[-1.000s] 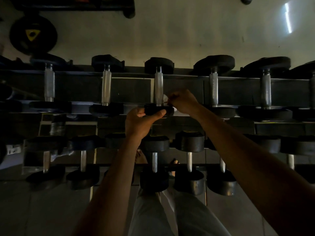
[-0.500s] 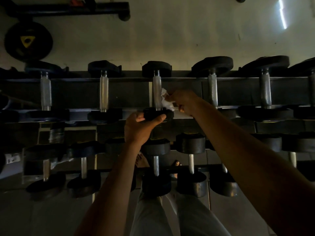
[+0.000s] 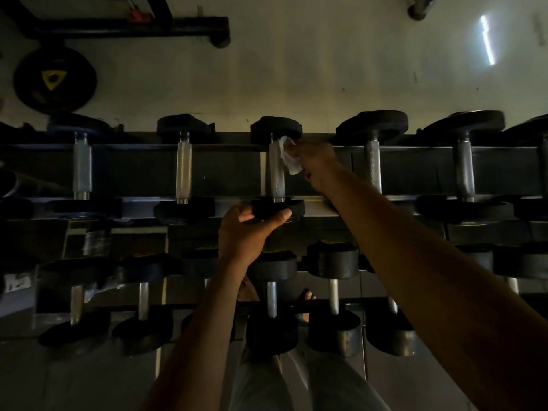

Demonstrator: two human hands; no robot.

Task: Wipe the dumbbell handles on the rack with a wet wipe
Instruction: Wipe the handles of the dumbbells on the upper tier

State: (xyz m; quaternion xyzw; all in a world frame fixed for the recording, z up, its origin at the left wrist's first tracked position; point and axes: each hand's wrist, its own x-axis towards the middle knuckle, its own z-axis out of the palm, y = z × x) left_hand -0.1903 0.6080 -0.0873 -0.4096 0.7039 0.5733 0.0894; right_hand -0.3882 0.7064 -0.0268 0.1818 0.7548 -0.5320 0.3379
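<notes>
Wet wipe (image 3: 288, 155) — higher up handle (image 3: 276, 170)

The room is dim, and a pale, scuffed floor (image 3: 296, 72) fills the upper part of the view, with a bright streak of reflected light (image 3: 487, 40) near its right edge. On that floor at the upper left lies a black weight plate (image 3: 55, 80) with a yellow triangular mark at its centre, and just above it stands a dark metal frame (image 3: 124, 26) with a rounded foot and a small red part. Lower down, the floor (image 3: 59, 378) is darker and divided by seams like large tiles.
</notes>
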